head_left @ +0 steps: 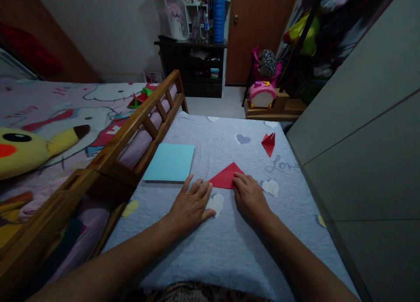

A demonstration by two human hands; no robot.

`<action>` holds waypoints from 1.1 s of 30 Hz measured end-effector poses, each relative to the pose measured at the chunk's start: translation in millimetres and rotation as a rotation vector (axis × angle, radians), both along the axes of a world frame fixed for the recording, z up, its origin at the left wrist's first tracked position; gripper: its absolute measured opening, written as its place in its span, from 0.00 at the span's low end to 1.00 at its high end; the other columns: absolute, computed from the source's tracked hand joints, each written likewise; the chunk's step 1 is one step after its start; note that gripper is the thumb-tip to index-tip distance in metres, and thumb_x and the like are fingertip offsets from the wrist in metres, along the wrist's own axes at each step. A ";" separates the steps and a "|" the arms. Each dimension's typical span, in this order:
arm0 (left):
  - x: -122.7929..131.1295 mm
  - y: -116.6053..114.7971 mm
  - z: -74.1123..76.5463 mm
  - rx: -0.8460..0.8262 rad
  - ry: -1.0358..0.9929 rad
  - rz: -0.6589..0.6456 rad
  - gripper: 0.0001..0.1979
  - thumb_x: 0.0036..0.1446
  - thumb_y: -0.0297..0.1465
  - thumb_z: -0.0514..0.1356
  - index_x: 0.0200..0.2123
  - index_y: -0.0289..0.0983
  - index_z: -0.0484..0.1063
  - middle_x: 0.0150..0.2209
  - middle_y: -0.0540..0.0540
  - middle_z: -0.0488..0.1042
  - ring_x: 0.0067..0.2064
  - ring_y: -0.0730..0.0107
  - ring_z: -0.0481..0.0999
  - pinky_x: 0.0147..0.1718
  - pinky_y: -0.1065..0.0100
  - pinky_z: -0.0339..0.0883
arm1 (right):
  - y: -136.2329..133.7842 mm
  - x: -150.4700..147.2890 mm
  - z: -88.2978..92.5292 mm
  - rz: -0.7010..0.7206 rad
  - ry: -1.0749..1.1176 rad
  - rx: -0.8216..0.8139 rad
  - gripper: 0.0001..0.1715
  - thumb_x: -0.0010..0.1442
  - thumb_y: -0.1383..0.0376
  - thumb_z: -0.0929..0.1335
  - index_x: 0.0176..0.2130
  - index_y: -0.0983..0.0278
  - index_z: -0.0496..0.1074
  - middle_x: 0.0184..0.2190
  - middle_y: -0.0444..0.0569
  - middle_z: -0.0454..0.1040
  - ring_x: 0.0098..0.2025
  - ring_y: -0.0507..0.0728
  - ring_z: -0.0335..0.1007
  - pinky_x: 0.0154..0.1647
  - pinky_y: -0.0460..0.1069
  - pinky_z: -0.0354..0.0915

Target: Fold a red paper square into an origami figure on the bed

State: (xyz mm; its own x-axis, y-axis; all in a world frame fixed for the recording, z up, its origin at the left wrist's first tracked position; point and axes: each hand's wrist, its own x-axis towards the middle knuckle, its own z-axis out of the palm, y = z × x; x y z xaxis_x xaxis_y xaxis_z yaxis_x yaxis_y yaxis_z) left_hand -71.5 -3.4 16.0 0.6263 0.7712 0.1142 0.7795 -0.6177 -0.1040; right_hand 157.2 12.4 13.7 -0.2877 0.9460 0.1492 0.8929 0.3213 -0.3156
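A red sheet of paper folded into a triangle point(225, 176) lies flat on the light blue bedspread point(210, 258), its peak pointing away from me. My left hand point(193, 201) rests palm down beside the triangle's left corner, fingers spread, with the fingertips at that corner. My right hand point(249, 194) presses on the right part of the paper with its fingers bent together, hiding much of that side. A stack of light blue paper point(170, 163) sits to the left, beyond my left hand. Farther off on the right is a small red folded paper piece point(269, 143).
A wooden bed rail point(131, 127) runs along the left, with a yellow plush toy point(26, 151) on the bed behind it. Pale cabinet doors point(367, 131) flank the right side. Beyond the bedspread stand a dark shelf point(193, 70) and a pink toy case point(262, 94).
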 end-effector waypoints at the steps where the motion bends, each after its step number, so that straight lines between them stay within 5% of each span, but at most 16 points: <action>1: 0.7 -1.4 0.7 0.004 0.003 0.022 0.33 0.60 0.53 0.57 0.59 0.35 0.68 0.58 0.40 0.72 0.60 0.51 0.65 0.67 0.45 0.42 | 0.0 0.2 0.5 0.000 -0.002 -0.004 0.16 0.68 0.69 0.61 0.50 0.66 0.75 0.57 0.56 0.72 0.55 0.63 0.67 0.57 0.56 0.63; 10: 6.4 -14.8 17.3 0.008 0.042 0.208 0.33 0.60 0.52 0.57 0.52 0.26 0.73 0.54 0.31 0.74 0.60 0.45 0.66 0.65 0.45 0.48 | -1.7 1.4 2.7 0.047 -0.021 0.000 0.17 0.67 0.68 0.63 0.53 0.65 0.72 0.58 0.56 0.71 0.56 0.62 0.65 0.56 0.56 0.63; 16: 28.0 -9.3 7.0 -0.037 -0.108 0.007 0.32 0.64 0.46 0.56 0.64 0.34 0.61 0.62 0.39 0.68 0.63 0.54 0.63 0.66 0.51 0.50 | -10.6 -1.9 8.4 0.109 -0.114 -0.005 0.26 0.65 0.64 0.65 0.62 0.59 0.67 0.62 0.60 0.65 0.60 0.66 0.61 0.60 0.59 0.59; 22: 24.6 -0.7 -11.9 -0.110 -0.129 0.012 0.31 0.63 0.47 0.57 0.61 0.33 0.64 0.60 0.37 0.70 0.60 0.52 0.68 0.60 0.51 0.59 | -17.4 -7.6 5.8 0.128 -0.144 -0.011 0.29 0.65 0.57 0.66 0.64 0.54 0.64 0.66 0.61 0.60 0.64 0.70 0.55 0.62 0.64 0.54; 33: 18.0 -3.2 3.3 -0.091 -0.096 0.056 0.24 0.62 0.44 0.60 0.52 0.31 0.71 0.50 0.36 0.75 0.50 0.51 0.72 0.48 0.54 0.68 | -23.3 -6.6 -2.5 0.118 -0.162 -0.040 0.35 0.62 0.46 0.67 0.66 0.48 0.61 0.70 0.60 0.53 0.69 0.76 0.47 0.63 0.69 0.50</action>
State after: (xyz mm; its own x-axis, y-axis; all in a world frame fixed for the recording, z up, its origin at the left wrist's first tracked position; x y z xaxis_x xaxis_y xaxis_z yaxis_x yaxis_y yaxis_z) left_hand -53.5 -6.6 19.3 0.5716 0.8145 0.0995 0.8167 -0.5765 0.0272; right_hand 150.6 -10.9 11.2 -0.4138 0.9087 0.0553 0.8899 0.4166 -0.1856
